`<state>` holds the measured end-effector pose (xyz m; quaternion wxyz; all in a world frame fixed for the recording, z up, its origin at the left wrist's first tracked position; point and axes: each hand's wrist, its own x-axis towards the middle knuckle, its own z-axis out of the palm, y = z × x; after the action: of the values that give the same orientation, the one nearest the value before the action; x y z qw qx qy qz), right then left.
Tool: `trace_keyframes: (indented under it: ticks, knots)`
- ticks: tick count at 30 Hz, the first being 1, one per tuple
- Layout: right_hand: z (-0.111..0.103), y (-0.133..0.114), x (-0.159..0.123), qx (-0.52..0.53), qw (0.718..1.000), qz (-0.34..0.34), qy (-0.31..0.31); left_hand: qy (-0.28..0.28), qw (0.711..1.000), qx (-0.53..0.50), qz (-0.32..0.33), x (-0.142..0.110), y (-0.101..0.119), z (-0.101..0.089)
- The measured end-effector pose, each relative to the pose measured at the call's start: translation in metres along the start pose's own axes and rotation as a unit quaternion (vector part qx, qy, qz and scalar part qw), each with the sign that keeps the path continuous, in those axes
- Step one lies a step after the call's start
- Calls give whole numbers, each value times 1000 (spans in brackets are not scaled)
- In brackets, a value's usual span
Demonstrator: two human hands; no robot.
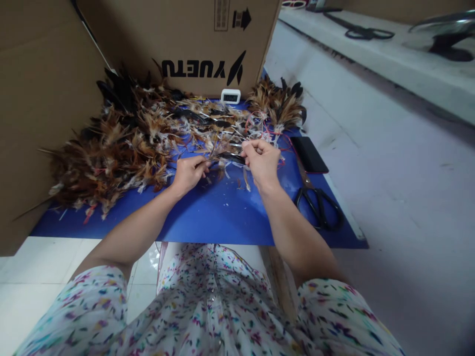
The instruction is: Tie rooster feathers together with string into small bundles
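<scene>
My left hand (191, 173) pinches some thin brown feathers (213, 148) by their lower ends, above the blue table surface (215, 212). To its right, my right hand (261, 160) is closed, thumb against fingertips, beside a dark feather (235, 158); a white quill shows at its fingertips. Loose brown, black and white feathers (200, 116) lie spread just beyond both hands. On the left rises a large heap of brown feather bunches (118, 143), some with red ties. Another feather bunch (278, 104) stands at the back right, near tangled red string (269, 131).
Black-handled scissors (319, 207) and a dark phone (309, 154) lie along the right edge. A small white digital clock (230, 96) stands before a cardboard box (178, 34). More cardboard (44, 99) walls the left. A ledge at upper right holds other scissors (369, 33).
</scene>
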<state>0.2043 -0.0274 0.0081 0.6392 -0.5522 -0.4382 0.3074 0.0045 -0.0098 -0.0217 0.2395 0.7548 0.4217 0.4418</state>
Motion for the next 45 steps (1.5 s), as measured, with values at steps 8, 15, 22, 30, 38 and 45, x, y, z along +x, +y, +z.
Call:
trace_keyframes:
  ticks: [8, 15, 22, 30, 38, 45]
  knots:
    - [-2, 17, 5, -101, 991, -54, -65, 25, 990, -108, -81, 4, -4, 0]
    - [3, 19, -10, -321, 925, -94, -182, 70, 968, -221, -100, 10, -8, -3]
    - [12, 16, -22, -461, 838, -143, -254, 78, 966, -231, -85, 10, -6, -4]
    - [17, 18, -24, -521, 781, -147, -312, 73, 968, -228, -82, 10, -5, -3]
    - [1, 16, -10, -359, 887, -80, -278, 65, 961, -247, -106, 9, -3, -3]
    - [-7, 7, -2, -105, 959, 19, -261, 34, 946, -285, -147, 10, -2, -1]
